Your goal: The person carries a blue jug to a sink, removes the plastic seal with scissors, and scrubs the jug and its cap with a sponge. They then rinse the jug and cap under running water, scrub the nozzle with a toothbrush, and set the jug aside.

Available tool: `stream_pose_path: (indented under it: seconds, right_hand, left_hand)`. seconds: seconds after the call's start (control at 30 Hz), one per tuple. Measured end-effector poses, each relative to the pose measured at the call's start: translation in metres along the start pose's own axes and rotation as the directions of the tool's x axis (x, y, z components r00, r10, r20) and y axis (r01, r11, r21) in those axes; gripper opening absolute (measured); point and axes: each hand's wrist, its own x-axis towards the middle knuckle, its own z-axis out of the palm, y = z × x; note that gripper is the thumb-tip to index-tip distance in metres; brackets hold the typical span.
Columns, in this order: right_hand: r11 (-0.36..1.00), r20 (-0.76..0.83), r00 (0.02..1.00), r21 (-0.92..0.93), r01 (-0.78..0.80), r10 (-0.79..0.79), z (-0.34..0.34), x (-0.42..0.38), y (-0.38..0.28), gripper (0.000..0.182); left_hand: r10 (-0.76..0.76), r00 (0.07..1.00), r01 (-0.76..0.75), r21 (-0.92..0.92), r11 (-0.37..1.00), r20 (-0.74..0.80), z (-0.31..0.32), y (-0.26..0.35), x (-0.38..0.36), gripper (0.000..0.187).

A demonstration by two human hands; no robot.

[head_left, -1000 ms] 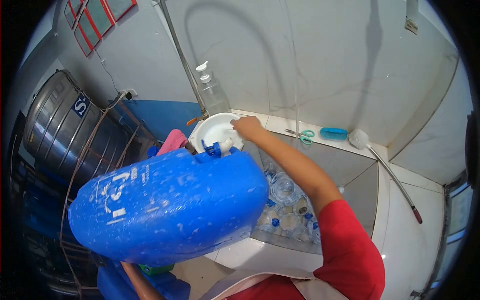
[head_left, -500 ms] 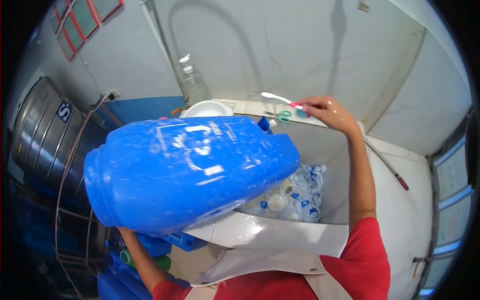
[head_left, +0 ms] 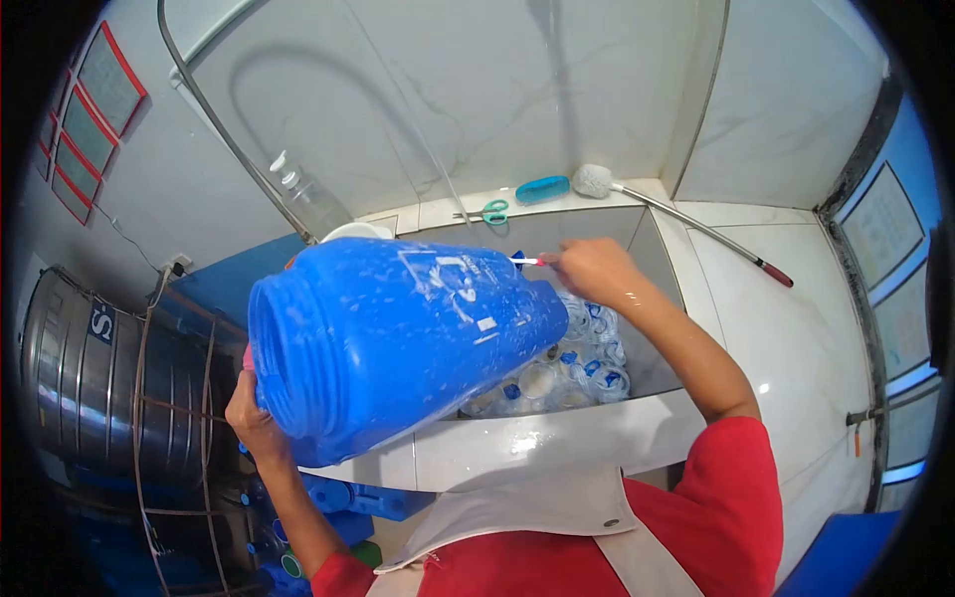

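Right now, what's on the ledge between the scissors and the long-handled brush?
A blue oval item, possibly a scrubbing brush, lies between the scissors and the long-handled brush, as the head view shows.

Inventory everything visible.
Tiled basin: 1, grey, centre
Ridged plastic jug: 1, blue, over basin
Slim stick: 1, white/pink, beside jug
Plastic pieces: many, clear/blue, basin
Metal scissors: 1, green handles, ledge
Oblong scrubber: 1, blue, ledge
Long brush: 1, white head, right
Pump bottle: 1, clear, back left
Round bowl: 1, white, behind jug
Metal tank: 1, silver, left
Plastic containers: several, blue, lower left
Rectangular frames: several, red, upper left
Left hand: 1, bare, jug end
Right hand: 1, bare, holding stick
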Motion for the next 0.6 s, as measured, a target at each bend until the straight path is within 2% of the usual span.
stream_pose_path:
  seconds: [0.03,0.07,0.17,0.23,0.27,0.33,0.37,0.43,0.53,0.6]
  right_hand:
    - [0.996,0.010,0.999,0.078,-0.034,0.033,-0.006,0.000,0.002,0.017]
    - [0.996,0.006,1.000,0.081,-0.031,0.031,-0.005,0.003,0.000,0.017]
    - [1.000,0.071,0.997,0.000,0.024,-0.024,0.005,0.004,-0.009,0.027]
    - [0.999,0.005,0.999,-0.025,0.044,-0.044,0.009,0.007,-0.011,0.028]
    - [0.999,-0.002,0.999,-0.026,0.047,-0.047,0.005,0.006,-0.004,0.028]
    - [0.995,0.094,0.990,-0.012,-0.104,0.105,-0.022,-0.002,0.002,0.027]
    - [0.995,0.098,0.990,-0.008,-0.104,0.104,-0.015,0.000,-0.002,0.027]
    - [0.999,-0.050,0.999,-0.036,0.020,-0.022,0.006,0.001,-0.014,0.026]
    - [0.999,0.033,0.999,0.027,-0.028,0.027,0.003,-0.002,-0.003,0.026]
    - [0.997,0.007,0.998,0.041,-0.059,0.059,-0.014,-0.005,0.001,0.025]
  left_hand:
    - [0.005,1.000,-0.005,0.004,1.000,-0.001,0.000,-0.003,0.001,0.036]
    - [-0.021,1.000,0.021,0.005,1.000,-0.010,0.001,-0.005,-0.001,0.034]
    - [-0.026,1.000,0.025,0.018,1.000,0.016,-0.002,-0.004,0.001,0.031]
    - [0.005,0.999,-0.006,0.028,1.000,0.034,-0.002,-0.004,0.002,0.030]
    - [-0.033,0.999,0.033,0.002,0.999,0.017,-0.001,-0.007,-0.002,0.022]
    - [-0.071,0.997,0.071,-0.019,0.997,0.004,0.000,-0.013,-0.005,0.016]
    - [-0.057,0.998,0.057,0.017,0.998,0.008,0.001,-0.016,-0.006,0.015]
    - [-0.042,0.999,0.041,0.043,0.998,0.025,-0.001,-0.015,-0.007,0.015]
    - [-0.027,0.999,0.026,0.036,0.999,0.025,0.000,-0.005,0.002,0.016]
    - [-0.009,1.000,0.009,-0.029,1.000,-0.017,-0.002,-0.006,-0.003,0.017]
